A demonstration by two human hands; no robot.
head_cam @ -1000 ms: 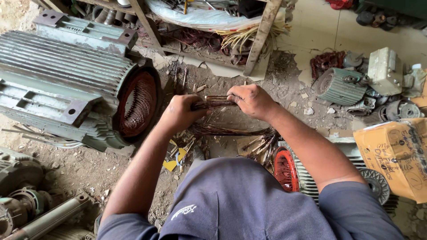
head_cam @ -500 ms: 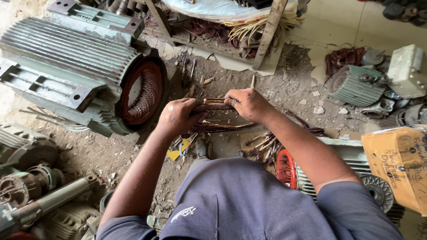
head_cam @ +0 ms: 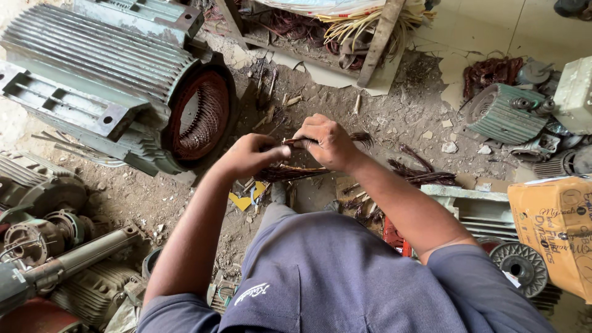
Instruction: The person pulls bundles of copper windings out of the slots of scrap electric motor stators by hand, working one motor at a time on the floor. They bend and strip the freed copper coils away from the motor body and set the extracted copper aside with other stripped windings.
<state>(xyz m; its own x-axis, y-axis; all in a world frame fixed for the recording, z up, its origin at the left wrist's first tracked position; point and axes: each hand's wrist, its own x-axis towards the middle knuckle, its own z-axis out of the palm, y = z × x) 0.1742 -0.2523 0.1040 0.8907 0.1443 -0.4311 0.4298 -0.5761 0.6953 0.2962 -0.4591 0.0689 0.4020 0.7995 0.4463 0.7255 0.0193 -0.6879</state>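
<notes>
My left hand (head_cam: 250,155) and my right hand (head_cam: 327,143) meet in front of my chest over a dirt floor. Both grip a bundle of reddish-brown copper winding wire (head_cam: 290,172). The right hand pinches strands near the top, and loose ends fan out to its right (head_cam: 362,138). The left hand closes on the bundle's left end. More pulled wire strands (head_cam: 425,176) lie on the ground by my right forearm.
A large grey finned motor housing (head_cam: 105,80) with copper windings in its open end (head_cam: 200,114) lies at the left. Smaller motors (head_cam: 502,111), a pump shaft (head_cam: 80,259), a cardboard box (head_cam: 558,228) and a wooden frame with wires (head_cam: 376,43) surround me.
The view has shifted slightly and both hands have drawn a little closer to my body, still working the same wire bundle between them.
</notes>
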